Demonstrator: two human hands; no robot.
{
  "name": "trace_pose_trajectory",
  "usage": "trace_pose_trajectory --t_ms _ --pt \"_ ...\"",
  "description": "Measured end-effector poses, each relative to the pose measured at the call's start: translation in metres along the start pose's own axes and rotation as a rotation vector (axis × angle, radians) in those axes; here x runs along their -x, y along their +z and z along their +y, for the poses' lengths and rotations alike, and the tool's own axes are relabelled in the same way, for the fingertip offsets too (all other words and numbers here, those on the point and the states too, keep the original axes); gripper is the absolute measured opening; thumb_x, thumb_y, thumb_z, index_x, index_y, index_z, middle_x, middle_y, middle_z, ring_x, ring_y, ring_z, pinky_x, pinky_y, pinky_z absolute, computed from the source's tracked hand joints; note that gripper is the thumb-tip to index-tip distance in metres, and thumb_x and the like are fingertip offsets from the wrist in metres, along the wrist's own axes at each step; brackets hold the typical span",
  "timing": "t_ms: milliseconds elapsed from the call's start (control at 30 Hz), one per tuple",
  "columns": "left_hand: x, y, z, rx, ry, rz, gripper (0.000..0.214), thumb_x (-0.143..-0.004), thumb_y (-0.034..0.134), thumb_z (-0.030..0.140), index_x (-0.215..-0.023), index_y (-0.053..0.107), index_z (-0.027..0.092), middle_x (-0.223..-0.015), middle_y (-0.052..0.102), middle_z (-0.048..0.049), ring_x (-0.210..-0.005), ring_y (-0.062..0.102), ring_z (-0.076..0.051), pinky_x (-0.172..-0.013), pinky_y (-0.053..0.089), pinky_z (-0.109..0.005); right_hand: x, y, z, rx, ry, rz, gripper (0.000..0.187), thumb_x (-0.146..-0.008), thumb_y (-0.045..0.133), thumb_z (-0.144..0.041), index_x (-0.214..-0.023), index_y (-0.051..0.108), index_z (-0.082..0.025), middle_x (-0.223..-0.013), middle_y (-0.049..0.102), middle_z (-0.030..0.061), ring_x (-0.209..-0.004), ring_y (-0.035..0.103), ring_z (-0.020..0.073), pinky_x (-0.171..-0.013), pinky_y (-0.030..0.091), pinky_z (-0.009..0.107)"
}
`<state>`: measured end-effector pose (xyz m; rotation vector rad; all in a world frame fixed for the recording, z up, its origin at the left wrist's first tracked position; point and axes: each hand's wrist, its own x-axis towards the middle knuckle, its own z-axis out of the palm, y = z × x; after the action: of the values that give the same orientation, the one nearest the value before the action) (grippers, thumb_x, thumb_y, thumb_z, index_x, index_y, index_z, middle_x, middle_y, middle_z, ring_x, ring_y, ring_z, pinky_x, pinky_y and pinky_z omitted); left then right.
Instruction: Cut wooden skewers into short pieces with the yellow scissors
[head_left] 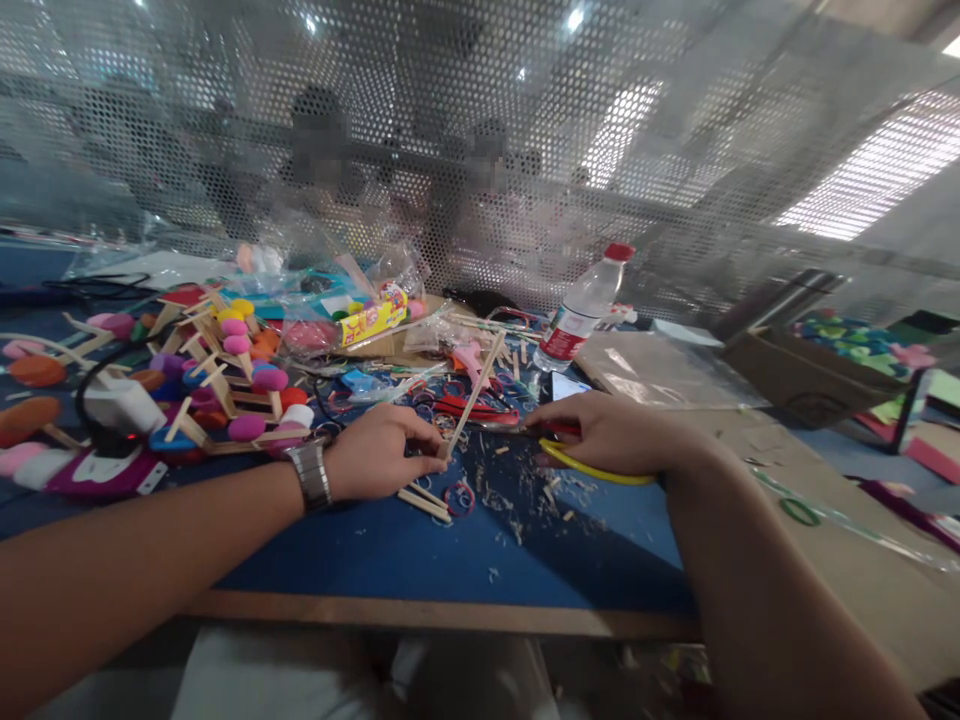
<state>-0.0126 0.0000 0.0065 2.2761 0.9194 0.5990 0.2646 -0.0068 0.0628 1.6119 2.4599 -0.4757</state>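
Observation:
My left hand (386, 450), with a metal-banded watch (309, 474) on its wrist, pinches the lower end of a thin wooden stick (478, 390) that leans up and to the right. To its right, my right hand (600, 432) is closed around a yellow-and-red-handled tool (600, 470); its working end is too blurred to tell pliers from scissors. Short cut sticks (424, 503) and a small ring of rubber bands (459, 498) lie just below my left hand. Another red-handled tool (476, 408) rests behind, between the hands.
Wooden stick pieces with coloured foam shapes (240, 400) are heaped at left. Behind stand a red-capped bottle (581, 310) and a yellow packet (375, 318). Scraps (517, 500) litter the blue mat. A cardboard box (810, 375) is at right; a perforated screen (450, 130) rises behind.

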Motion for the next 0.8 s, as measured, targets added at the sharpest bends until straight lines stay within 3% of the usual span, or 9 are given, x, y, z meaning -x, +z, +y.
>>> trace_pose_trajectory --t_ms 133,333,567,800 --pt "0.0 0.0 -0.001 -0.018 0.013 -0.015 0.006 -0.08 0.072 0.019 -0.078 0.077 0.018 -0.079 0.076 -0.0028 -0.075 0.067 -0.015 -0.071 0.047 -0.024 0.006 -0.001 -0.001 -0.014 -0.046 -0.026 0.053 -0.082 0.058 -0.05 -0.122 0.071 -0.018 -0.083 0.071 0.0062 -0.071 0.059 0.0199 -0.067 0.047 0.031" --pt "0.0 0.0 0.0 -0.055 0.004 -0.039 0.008 -0.081 0.07 0.021 -0.082 0.077 0.017 -0.082 0.076 -0.0041 -0.076 0.067 -0.016 -0.071 0.046 -0.024 0.01 0.0 0.004 -0.02 -0.068 -0.024 0.054 -0.083 0.055 -0.049 -0.124 0.068 -0.018 -0.082 0.066 0.0057 -0.072 0.058 0.0194 -0.068 0.046 0.031" --pt "0.0 0.0 0.0 -0.072 0.014 -0.049 0.009 -0.081 0.069 0.022 -0.081 0.077 0.017 -0.08 0.075 -0.0034 -0.074 0.065 -0.015 -0.07 0.045 -0.024 0.015 -0.006 0.008 -0.078 -0.083 -0.052 0.055 -0.076 0.067 -0.049 -0.122 0.068 -0.02 -0.073 0.06 0.0011 -0.065 0.054 0.0172 -0.062 0.043 0.028" --pt "0.0 0.0 0.002 -0.107 -0.018 -0.044 0.01 -0.08 0.07 0.023 -0.08 0.078 0.017 -0.075 0.073 -0.0033 -0.068 0.062 -0.015 -0.063 0.043 -0.024 0.018 -0.006 0.004 -0.129 -0.123 -0.073 0.059 -0.075 0.07 -0.053 -0.125 0.067 -0.02 -0.094 0.072 0.0066 -0.078 0.064 0.0231 -0.07 0.049 0.032"
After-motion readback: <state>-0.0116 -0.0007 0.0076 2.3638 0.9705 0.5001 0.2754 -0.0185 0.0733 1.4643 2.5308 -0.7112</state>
